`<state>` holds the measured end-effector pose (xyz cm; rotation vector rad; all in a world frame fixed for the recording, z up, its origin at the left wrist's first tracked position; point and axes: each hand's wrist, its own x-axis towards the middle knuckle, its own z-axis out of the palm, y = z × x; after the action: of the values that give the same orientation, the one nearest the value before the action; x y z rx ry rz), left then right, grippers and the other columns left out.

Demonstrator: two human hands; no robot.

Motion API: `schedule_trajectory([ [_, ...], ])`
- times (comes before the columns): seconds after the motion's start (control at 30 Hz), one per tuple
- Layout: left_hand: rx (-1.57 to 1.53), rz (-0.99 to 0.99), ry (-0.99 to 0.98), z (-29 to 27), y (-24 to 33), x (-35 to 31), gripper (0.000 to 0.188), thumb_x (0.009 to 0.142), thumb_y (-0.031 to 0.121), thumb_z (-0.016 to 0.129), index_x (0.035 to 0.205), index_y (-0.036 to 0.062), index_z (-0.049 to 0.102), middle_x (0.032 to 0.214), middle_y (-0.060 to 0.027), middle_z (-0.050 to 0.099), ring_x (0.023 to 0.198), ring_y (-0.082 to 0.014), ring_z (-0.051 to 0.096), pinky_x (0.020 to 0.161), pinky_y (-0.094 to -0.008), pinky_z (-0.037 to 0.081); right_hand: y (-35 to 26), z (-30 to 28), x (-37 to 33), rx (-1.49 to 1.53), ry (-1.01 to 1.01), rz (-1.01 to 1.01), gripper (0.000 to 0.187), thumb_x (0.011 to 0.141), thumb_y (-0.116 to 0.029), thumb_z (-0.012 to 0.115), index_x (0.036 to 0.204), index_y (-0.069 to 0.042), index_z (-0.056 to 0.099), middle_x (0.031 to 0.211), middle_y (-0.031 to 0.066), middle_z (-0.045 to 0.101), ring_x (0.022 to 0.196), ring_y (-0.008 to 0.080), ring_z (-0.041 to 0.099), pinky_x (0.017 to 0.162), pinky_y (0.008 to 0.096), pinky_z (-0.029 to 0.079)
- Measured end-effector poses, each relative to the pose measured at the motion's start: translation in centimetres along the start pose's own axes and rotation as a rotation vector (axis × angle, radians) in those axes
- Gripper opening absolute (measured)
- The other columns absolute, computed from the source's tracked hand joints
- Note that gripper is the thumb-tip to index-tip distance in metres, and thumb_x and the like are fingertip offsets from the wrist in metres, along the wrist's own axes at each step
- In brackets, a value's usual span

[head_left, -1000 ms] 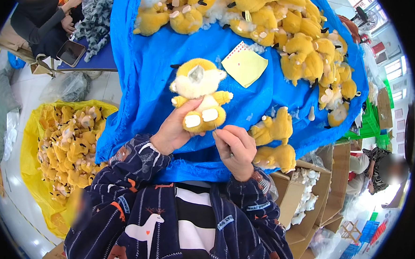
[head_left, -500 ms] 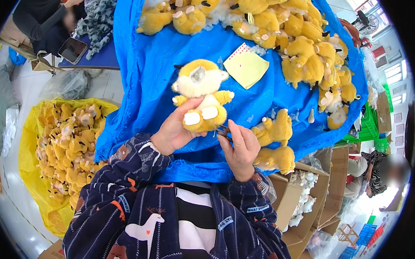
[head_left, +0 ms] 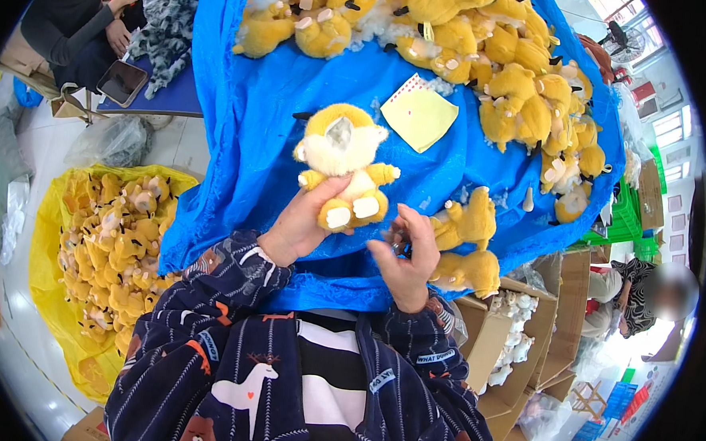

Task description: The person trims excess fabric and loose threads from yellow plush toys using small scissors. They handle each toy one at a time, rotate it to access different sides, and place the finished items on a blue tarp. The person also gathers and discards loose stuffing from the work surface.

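Note:
My left hand (head_left: 298, 224) is closed around the lower left side of a yellow plush toy (head_left: 350, 160) with a cream muzzle and belly. The toy is upright, its white-soled feet toward me. In its face is an open gap with a pale grey inside. My right hand (head_left: 408, 259) is to the right of the toy, apart from it, with curled fingers. Partly hidden in those fingers is a small dark metal tool (head_left: 402, 245); I cannot make out its exact kind. Two more yellow plush toys (head_left: 468, 238) are on the blue sheet just beyond the right hand.
Yellow plush toys (head_left: 519, 93) and white stuffing heap along the far side of the blue sheet (head_left: 329, 75). A marked yellow paper (head_left: 419, 114) lies mid-sheet. At left is a yellow sack (head_left: 48, 252) full of plush toys; at right, cardboard boxes (head_left: 552, 311). Another person (head_left: 76, 26) sits far left.
My right hand has drawn back slightly from the toy's foot, and the metal tool now sits deeper in its fingers. The toy has turned a little in my left hand.

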<state>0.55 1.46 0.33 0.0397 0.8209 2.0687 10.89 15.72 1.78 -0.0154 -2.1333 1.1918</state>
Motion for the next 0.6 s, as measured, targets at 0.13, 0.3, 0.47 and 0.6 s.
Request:
schedule_trajectory([
  [0.13,0.132,0.19,0.066,0.5,-0.8,-0.3,0.037,0.09,0.011,0.058,0.125,0.002,0.048,0.115,-0.007,0.057,0.103,-0.015,0.058,0.086,-0.028,0.048,0.6,0.8,0.2,-0.216,-0.108,-0.169,0.043,0.063,-0.002,0.077,0.103,-0.004,0.06,0.072,0.0084,0.057,0.055,0.0204,0.055,0.049,0.028,0.044],
  [0.3,0.273,0.33,0.131,-0.9,-1.2,-0.7,0.038,0.088,0.007,0.061,0.124,0.0009,0.049,0.116,-0.0071,0.058,0.104,-0.0156,0.057,0.087,-0.0282,0.048,-0.2,0.7,0.2,-0.22,-0.228,-0.111,0.042,0.062,-0.009,0.078,0.099,-0.006,0.058,0.075,0.008,0.06,0.059,0.0243,0.061,0.052,0.0319,0.047],
  [0.47,0.457,0.406,0.174,-1.1,-1.2,-1.0,0.038,0.087,0.01,0.064,0.121,-0.0002,0.05,0.114,-0.0083,0.059,0.102,-0.0146,0.058,0.086,-0.0283,0.048,-0.7,0.0,0.1,-0.335,-0.207,-0.216,0.043,0.059,-0.015,0.079,0.097,-0.006,0.059,0.069,0.0057,0.057,0.055,0.0231,0.057,0.048,0.0317,0.044],
  [0.6,0.724,0.544,0.177,-2.7,-2.1,-1.6,0.042,0.086,0.006,0.064,0.124,0.0001,0.047,0.116,-0.0098,0.057,0.103,-0.018,0.058,0.087,-0.0301,0.049,-0.6,0.3,-0.3,-0.278,-0.129,-0.041,0.029,0.065,-0.013,0.078,0.085,-0.003,0.059,0.066,0.0077,0.056,0.054,0.0209,0.058,0.049,0.0292,0.044],
])
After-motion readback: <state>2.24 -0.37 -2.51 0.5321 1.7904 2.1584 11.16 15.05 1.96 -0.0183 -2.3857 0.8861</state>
